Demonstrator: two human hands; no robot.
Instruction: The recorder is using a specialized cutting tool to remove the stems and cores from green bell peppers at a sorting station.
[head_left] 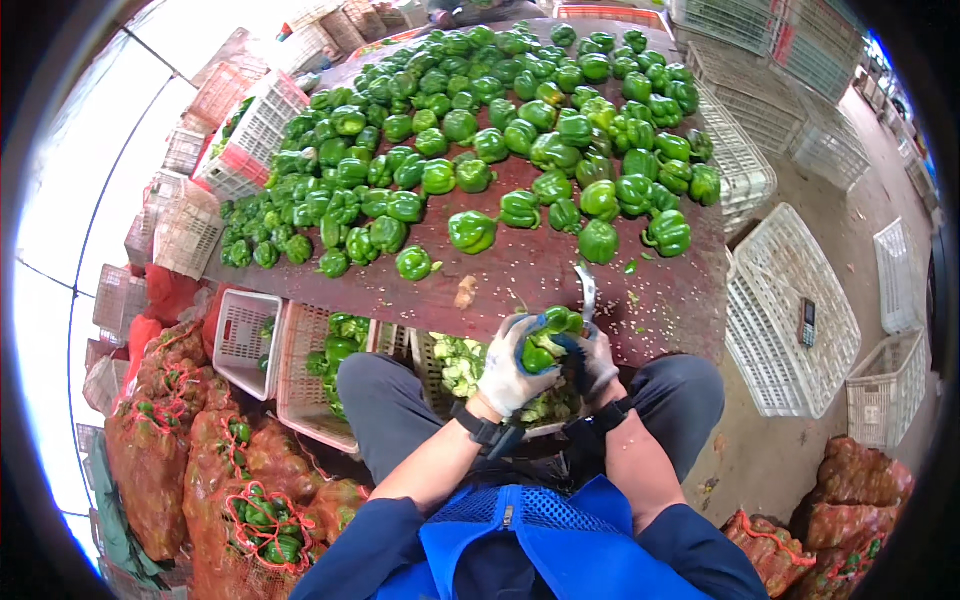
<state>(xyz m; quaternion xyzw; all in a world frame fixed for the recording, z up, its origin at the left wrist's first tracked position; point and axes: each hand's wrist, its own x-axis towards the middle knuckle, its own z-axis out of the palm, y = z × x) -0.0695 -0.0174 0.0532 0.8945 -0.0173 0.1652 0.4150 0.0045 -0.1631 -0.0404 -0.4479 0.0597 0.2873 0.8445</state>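
My left hand (512, 368), in a white work glove with blue on the fingers, is closed around a green bell pepper (541, 352) above the table's near edge. My right hand (599, 362), gloved as well, grips a knife whose pale, curved blade (588, 288) points away from me over the tabletop. Its handle is hidden by the fingers. The right hand meets the pepper's right side. Many green bell peppers (472, 232) are spread across the dark red table (440, 295), thickest at the far side. Pale seeds and scraps lie near the blade.
Under the table's near edge stand a white crate (232, 352), a crate with peppers (290, 385) and pale green pepper pieces (458, 362). Red mesh sacks (160, 450) fill the left. On the right, an upturned-looking white crate (790, 300) bears a mobile phone (808, 322).
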